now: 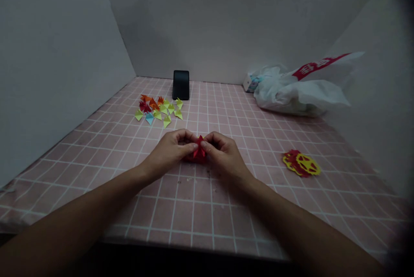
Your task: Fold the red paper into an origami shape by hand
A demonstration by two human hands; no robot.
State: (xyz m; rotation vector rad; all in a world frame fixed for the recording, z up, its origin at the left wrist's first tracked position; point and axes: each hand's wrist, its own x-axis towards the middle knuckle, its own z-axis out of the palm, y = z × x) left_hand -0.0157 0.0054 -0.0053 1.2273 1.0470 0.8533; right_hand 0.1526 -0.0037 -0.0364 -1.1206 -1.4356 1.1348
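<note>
A small piece of folded red paper (199, 150) is pinched between my two hands, just above the middle of the table. My left hand (176, 147) grips its left side between thumb and fingers. On the right side, my right hand (224, 152) holds it the same way, thumb facing me. The paper comes to a point at the top, and a sliver of yellow shows behind it. Under the hands there is more red, partly hidden, and I cannot tell whether it is paper or shadow-dark folds.
Several folded paper pieces (157, 111) in yellow, orange, red and blue lie at the back left. Behind them a black phone (181, 85) stands upright. Red and yellow paper cutouts (305, 165) lie at right. A white plastic bag (291, 94) and a box (249, 83) sit at back right.
</note>
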